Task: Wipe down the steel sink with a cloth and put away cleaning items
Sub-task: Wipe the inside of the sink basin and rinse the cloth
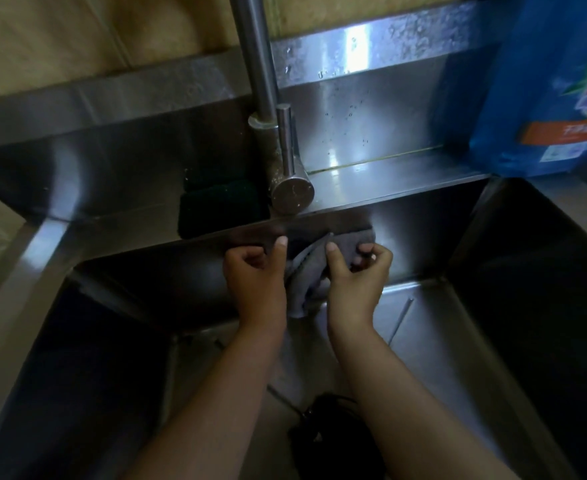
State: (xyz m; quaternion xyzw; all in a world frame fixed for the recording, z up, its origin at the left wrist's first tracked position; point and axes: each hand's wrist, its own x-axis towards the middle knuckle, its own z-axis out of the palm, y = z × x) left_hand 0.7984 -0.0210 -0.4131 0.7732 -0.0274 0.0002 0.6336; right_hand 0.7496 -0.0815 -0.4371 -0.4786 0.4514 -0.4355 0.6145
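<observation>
While both hands reach into the steel sink (465,341), they are close together at its back wall, just under the ledge. The right hand (357,277) pinches the grey cloth (311,275) with its thumb and curled fingers. The left hand (255,271) is curled up too, right beside the cloth, but I cannot tell if it holds a bit of it. The cloth hangs down between the hands. Above them stands the tap (267,98). A dark green scrub pad (221,209) lies on the ledge, left of the tap. A big blue soap pack (555,91) stands at the right.
</observation>
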